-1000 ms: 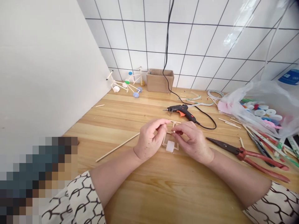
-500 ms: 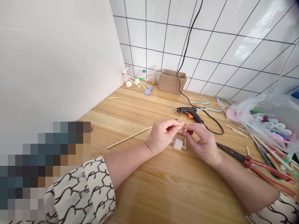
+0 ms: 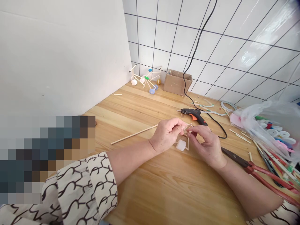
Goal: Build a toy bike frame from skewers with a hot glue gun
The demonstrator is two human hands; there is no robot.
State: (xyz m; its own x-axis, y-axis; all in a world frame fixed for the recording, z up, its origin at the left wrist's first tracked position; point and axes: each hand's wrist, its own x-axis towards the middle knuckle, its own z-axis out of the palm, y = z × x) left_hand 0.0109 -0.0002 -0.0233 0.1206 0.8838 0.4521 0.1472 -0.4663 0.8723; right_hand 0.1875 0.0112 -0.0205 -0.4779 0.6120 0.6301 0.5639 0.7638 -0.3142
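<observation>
My left hand [image 3: 166, 136] and right hand [image 3: 207, 143] meet just above the pale wooden worktop [image 3: 164, 187]. Both pinch the top of a small frame of thin wooden sticks [image 3: 187, 128] between thumb and fingertips. A white plastic cap [image 3: 181, 144] sits at the frame's lower end, between my wrists. A black and orange glue gun [image 3: 193, 114] lies near, behind my hands. A long thin wooden dowel [image 3: 133, 135] lies to my left.

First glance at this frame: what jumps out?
Both hands meet mid-table: the left hand and right hand pinch a small stick frame with a white cap on it. Just behind lies a black glue gun, its cord running up the tiled wall. A clear bag of coloured caps sits at the right edge, and small stick models stand in the back corner.
</observation>
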